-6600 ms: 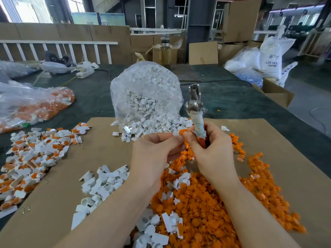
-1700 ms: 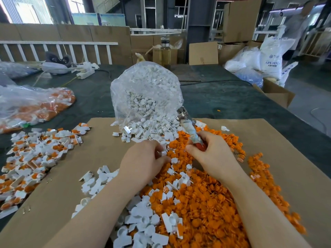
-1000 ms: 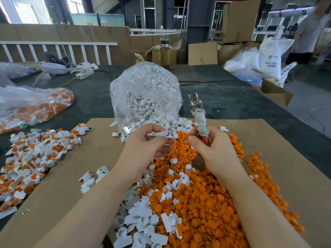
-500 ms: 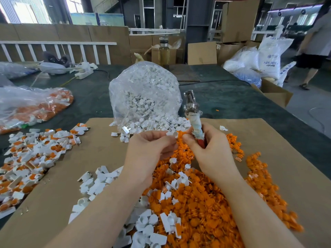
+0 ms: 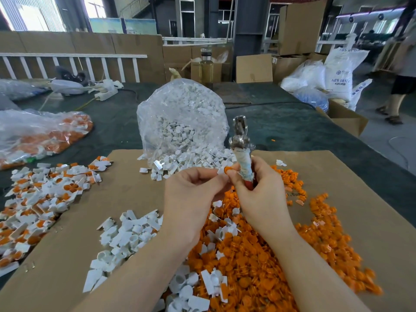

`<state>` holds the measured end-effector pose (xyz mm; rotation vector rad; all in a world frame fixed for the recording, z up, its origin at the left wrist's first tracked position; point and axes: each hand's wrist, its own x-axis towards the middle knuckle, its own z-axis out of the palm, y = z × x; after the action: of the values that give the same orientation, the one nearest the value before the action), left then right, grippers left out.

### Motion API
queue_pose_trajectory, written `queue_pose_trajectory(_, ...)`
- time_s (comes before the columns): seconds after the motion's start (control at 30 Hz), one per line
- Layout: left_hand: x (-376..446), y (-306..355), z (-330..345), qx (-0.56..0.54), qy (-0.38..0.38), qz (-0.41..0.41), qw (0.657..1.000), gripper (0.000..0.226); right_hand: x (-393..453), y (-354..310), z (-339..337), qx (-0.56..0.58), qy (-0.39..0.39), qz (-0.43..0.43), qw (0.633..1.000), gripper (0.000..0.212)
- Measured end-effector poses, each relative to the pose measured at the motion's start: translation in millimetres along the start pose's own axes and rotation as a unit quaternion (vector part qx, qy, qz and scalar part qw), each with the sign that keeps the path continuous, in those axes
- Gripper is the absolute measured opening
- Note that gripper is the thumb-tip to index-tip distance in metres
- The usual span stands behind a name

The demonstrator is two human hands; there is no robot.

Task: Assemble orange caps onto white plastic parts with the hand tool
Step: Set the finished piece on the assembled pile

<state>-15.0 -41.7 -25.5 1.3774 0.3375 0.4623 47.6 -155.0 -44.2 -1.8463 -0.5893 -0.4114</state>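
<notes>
Orange cap sat pinched at the right hand's fingertips, that hand also gripping the upright hand tool; the left hand pinched what looked like a white part against it, above loose orange caps on cardboard covering the table, a clear bag of white parts behind

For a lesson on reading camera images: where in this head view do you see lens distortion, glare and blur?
Head view: wide-angle bending bows the white railing and table edges; daylight blows out the windows top left; the clear bag of white parts shows soft sheen; the person walking at far right is smeared; the hand tool and both hands are sharp.
</notes>
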Motion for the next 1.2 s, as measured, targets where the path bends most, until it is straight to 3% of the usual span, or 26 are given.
queue_pose_trajectory(0.23, 0.8, -2.4, 1.8, 0.11, 0.064, 0.046, 0.991, 0.01, 1.7, -0.9, -1.2, -0.038, -0.022, 0.012, 0.999, 0.01)
queue_pose_trajectory(0.5, 4.3, -2.0, 0.2, 0.154, 0.091, 0.062, 0.982, 0.014, 4.2, -4.7, -6.5, -0.031, -0.096, 0.024, 0.995, 0.009)
queue_pose_trajectory(0.87, 11.9, -3.6, -4.6, 0.086, 0.078, 0.061, 0.991, 0.009, 14.5, 1.3, -41.2, -0.015, -0.315, 0.105, 0.943, 0.008)
queue_pose_trajectory(1.07, 12.8, -0.8, -4.1, 0.038, 0.073, 0.056, 0.995, 0.011, 15.2, 1.9, -45.5, -0.032, -0.363, 0.109, 0.925, 0.015)
queue_pose_trajectory(1.2, 13.3, -1.2, -4.5, 0.03, 0.066, 0.058, 0.996, 0.011, 13.8, 1.1, -43.6, -0.02, -0.372, 0.096, 0.923, 0.008)
